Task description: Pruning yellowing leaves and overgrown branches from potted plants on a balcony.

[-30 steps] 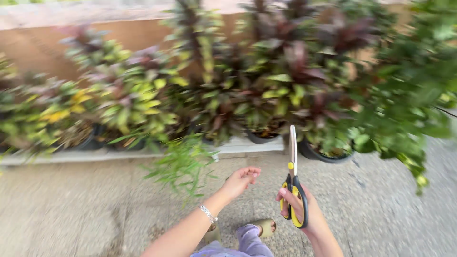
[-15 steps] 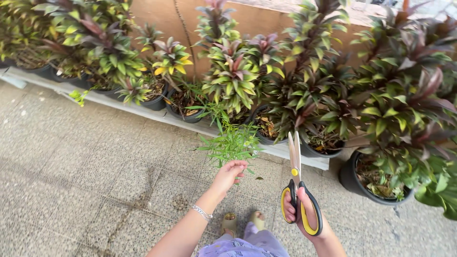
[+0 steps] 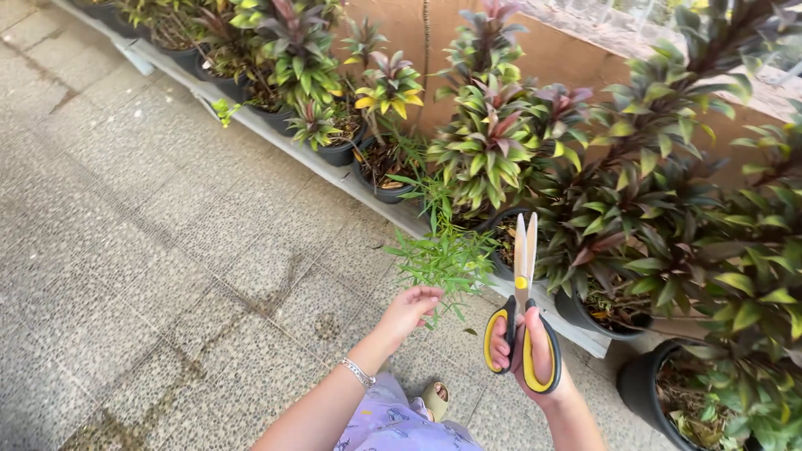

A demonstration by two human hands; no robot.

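My left hand (image 3: 407, 311) grips the stems of a thin-leaved green sprig (image 3: 443, 261) that hangs out over the paving. My right hand (image 3: 525, 355) holds a pair of scissors (image 3: 522, 319) with black and yellow handles. Its blades point up and are slightly parted, just to the right of the sprig. A silver bracelet (image 3: 360, 372) is on my left wrist. Behind the sprig stands a potted plant (image 3: 487, 146) with green and pink leaves.
A row of black pots with green, yellow and dark red foliage (image 3: 309, 75) stands on a low pale ledge (image 3: 368, 194) along a brown wall. A large black pot (image 3: 647, 392) sits at the lower right. Speckled stone paving (image 3: 150, 250) stretches to the left. My sandalled foot (image 3: 434, 399) shows below.
The view has swung left and steadied, so the pot row now runs diagonally. My left hand has closed on the green sprig and the scissors have come nearer to it.
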